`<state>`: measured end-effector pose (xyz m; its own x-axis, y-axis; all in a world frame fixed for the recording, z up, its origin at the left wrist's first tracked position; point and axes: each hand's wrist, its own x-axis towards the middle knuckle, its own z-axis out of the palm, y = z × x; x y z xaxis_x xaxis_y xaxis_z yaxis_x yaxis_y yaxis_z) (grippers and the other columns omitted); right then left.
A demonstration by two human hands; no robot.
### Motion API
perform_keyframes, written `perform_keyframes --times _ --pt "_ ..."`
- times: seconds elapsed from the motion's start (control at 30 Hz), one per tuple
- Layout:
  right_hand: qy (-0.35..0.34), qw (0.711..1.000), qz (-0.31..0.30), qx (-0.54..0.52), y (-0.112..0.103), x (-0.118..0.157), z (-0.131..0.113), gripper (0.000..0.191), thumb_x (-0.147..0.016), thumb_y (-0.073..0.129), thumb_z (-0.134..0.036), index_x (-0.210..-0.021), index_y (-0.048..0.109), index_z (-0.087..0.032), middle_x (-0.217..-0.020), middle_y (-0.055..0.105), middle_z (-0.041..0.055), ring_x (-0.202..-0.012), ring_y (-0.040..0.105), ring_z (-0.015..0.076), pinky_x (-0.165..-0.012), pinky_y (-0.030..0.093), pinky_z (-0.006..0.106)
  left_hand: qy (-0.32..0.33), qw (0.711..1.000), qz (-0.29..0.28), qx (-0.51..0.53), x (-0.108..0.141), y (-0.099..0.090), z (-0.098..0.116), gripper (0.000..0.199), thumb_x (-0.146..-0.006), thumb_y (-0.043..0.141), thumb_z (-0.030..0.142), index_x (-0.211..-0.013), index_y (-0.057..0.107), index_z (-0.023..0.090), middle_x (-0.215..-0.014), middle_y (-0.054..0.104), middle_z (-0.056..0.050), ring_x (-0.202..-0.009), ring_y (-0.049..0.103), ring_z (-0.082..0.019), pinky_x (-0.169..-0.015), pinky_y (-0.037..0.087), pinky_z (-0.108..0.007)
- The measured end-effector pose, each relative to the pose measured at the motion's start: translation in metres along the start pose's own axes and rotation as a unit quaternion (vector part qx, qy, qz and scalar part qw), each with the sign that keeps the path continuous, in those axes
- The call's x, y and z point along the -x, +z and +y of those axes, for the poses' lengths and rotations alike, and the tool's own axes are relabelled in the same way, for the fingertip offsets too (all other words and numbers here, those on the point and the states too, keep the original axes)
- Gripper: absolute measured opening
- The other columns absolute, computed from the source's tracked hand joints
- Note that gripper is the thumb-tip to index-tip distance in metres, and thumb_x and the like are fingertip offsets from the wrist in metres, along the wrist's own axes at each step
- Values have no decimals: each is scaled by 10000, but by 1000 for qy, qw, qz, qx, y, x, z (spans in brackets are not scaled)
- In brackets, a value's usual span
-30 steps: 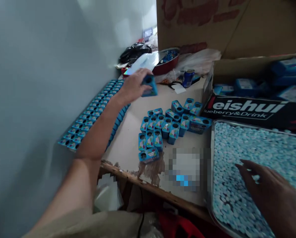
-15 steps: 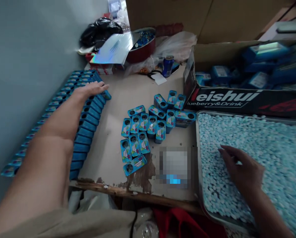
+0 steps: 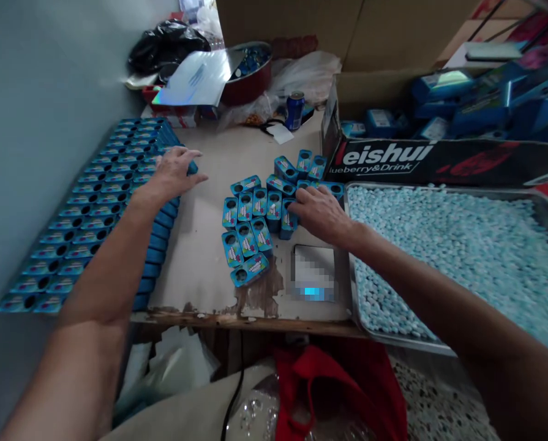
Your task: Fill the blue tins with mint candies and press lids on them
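Note:
My left hand [image 3: 177,174] rests over the inner edge of a long block of small blue candy boxes [image 3: 78,211] in tight rows by the wall. Its fingers and thumb are apart, and a blue box corner shows behind them. My right hand [image 3: 322,211] reaches into a loose group of the same boxes [image 3: 245,237] mid-table. Its fingers are curled on one candy box there, which they largely cover. The boxes have a round dark hole at one end. Pale blue candies [image 3: 457,245] fill a metal tray [image 3: 354,288] under my right forearm.
A carton [image 3: 384,162] of larger blue packs stands behind the tray. Farther back are a drink can [image 3: 294,110], a red pot [image 3: 250,86], a shiny sheet [image 3: 193,79] and a black bag [image 3: 166,46]. A blurred-out flat item [image 3: 313,272] lies near the table's front edge.
My right hand has moved left from the candy tray to the loose boxes. My left hand's fingers have spread at the block's edge. The view has shifted.

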<state>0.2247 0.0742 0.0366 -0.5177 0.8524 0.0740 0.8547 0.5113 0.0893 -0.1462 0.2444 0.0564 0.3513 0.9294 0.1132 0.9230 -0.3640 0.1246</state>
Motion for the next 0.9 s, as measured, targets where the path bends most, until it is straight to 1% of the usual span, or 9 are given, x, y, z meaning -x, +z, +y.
perform_keyframes --times 0.1,0.17,0.3,0.47,0.57,0.63,0.7,0.8,0.9 --pt "-28 999 -22 -2 -15 8 1 141 -1026 694 -186 -986 824 -223 -1108 746 121 -1095 611 318 -866 325 416 51 998 -14 32 44 -2 11 667 -975 795 444 -1558 625 167 -1608 588 -171 -1505 519 -341 -1328 397 -565" --pt "-35 999 -25 -1 -29 22 -2 164 -1043 723 -248 -910 818 -227 -1043 751 105 -1090 625 316 -875 330 417 62 996 -10 68 74 -1 18 662 -987 772 487 -1550 639 164 -1570 626 -171 -1473 566 -342 -1308 440 -549" --pt "1 999 39 -25 -43 73 -14 333 -1103 664 -348 -828 800 -219 -868 722 93 -933 652 286 -802 340 410 13 988 23 152 134 15 39 578 -977 760 441 -1481 683 167 -1505 703 -152 -1449 636 -339 -1306 469 -519" --pt "39 990 121 -64 -11 137 -23 479 -1146 541 -350 -739 769 -240 -786 716 94 -819 676 287 -759 374 423 -53 970 13 237 191 50 61 474 -999 747 381 -1437 714 203 -1458 755 -128 -1378 710 -314 -1238 552 -498" --pt "52 986 143 -69 4 153 -28 475 -1152 519 -369 -794 803 -238 -783 726 97 -793 701 294 -762 409 438 -57 966 9 252 202 59 66 457 -1006 751 348 -1438 718 203 -1466 757 -134 -1350 727 -309 -1204 577 -492" --pt "63 981 162 -87 6 159 -30 446 -1150 540 -436 -891 838 -229 -801 738 101 -793 719 297 -771 436 441 -61 970 36 232 191 56 67 439 -993 765 298 -1418 725 197 -1442 768 -137 -1319 738 -307 -1190 582 -484" --pt "88 970 195 -119 4 165 -29 435 -1123 585 -552 -991 854 -236 -806 740 96 -787 730 300 -775 463 444 -60 979 84 173 163 48 65 395 -984 766 236 -1376 739 195 -1414 775 -138 -1328 727 -311 -1208 561 -487" --pt "171 939 246 -172 1 182 -26 398 -1061 631 -655 -1067 859 -329 -776 724 84 -734 724 319 -752 498 483 -57 987 127 84 94 31 57 343 -1004 733 166 -1346 749 187 -1430 753 -162 -1376 687 -325 -1234 522 -523" --pt "288 895 278 -197 4 207 -23 229 -1025 652 -605 -1171 825 -571 -800 725 88 -721 725 388 -693 511 566 -55 992 108 21 20 11 43 348 -994 732 87 -1331 749 170 -1471 724 -166 -1383 647 -288 -1268 469 -556"
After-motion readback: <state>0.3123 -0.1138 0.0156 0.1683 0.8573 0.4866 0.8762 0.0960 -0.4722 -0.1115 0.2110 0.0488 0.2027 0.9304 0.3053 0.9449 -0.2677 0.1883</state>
